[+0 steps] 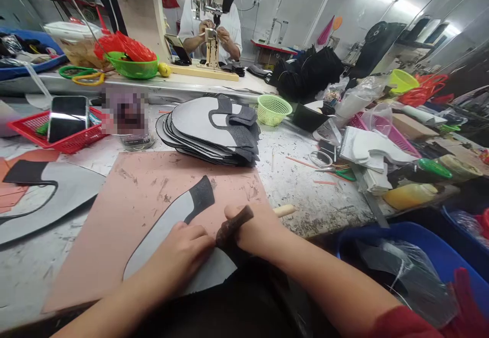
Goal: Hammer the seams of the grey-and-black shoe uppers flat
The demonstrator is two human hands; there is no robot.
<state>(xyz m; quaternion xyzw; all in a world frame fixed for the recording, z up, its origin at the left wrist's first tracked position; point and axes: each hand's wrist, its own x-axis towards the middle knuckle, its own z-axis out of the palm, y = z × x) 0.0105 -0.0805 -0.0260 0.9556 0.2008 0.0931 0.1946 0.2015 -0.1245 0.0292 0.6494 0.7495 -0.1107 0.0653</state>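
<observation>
A grey-and-black cut piece lies on the pink board in front of me. My left hand rests on this piece, its fingers bent and close together, pressing near the inner curve. My right hand is wrapped round a hammer, whose dark head sticks out over the piece and whose pale wooden handle end shows to the right. The hammer head is close beside the fingertips of my left hand. Behind the board stands a stack of similar pieces.
More cut pieces lie at the left, below a red basket with a phone. A green basket is beside the stack; scissors lie to the right. Blue bins stand lower right. Across the table, a person works at a sewing machine.
</observation>
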